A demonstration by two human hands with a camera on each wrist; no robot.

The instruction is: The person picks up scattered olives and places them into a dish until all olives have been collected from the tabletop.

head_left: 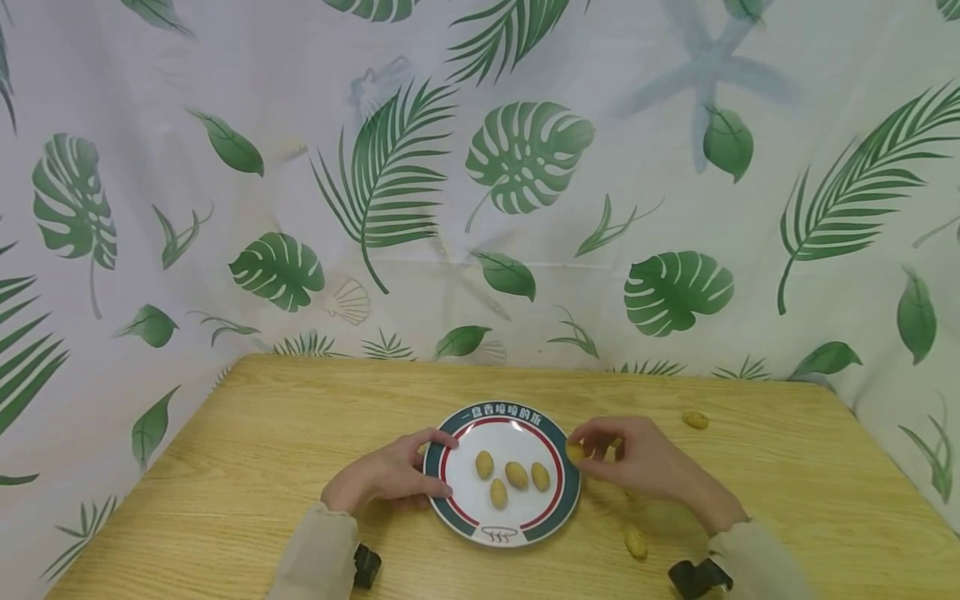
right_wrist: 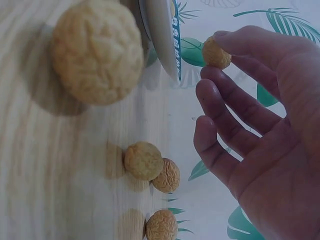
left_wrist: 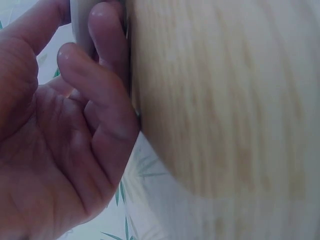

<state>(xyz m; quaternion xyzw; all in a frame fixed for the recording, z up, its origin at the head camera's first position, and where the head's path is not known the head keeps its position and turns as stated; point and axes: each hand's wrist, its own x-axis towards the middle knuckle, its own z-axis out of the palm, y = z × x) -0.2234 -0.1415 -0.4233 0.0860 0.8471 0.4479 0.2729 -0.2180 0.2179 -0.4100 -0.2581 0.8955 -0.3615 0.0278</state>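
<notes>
White at the centre, red-ringed and dark teal at the rim. Grips the left edge of this round plate (head_left: 568, 500) with the left hand (head_left: 390, 473), drawn narrow around the rim, with thumb and one finger on top and other fingers curled low beside the wooden table (head_left: 315, 417) in the left wrist view. Bears printed characters (head_left: 502, 411) along the far rim and, inside the red ring, four wrinkled yellow ovals (head_left: 516, 475), near one another.

Pinches one more oval (head_left: 574, 452) with the right hand (head_left: 633, 450), between thumb and fingertips, with the remaining fingers loosely bent. Holds it at the plate's right edge; cannot tell whether touching the rim. On the tabletop to the right, one loose oval (head_left: 695, 420) beyond the hand, another (head_left: 636, 542) nearer the sleeve (head_left: 765, 562). In the right wrist view, four on the wood, two overlapping to the eye. Behind the table, white cloth (head_left: 300, 50) with green leaf prints (head_left: 531, 158).
</notes>
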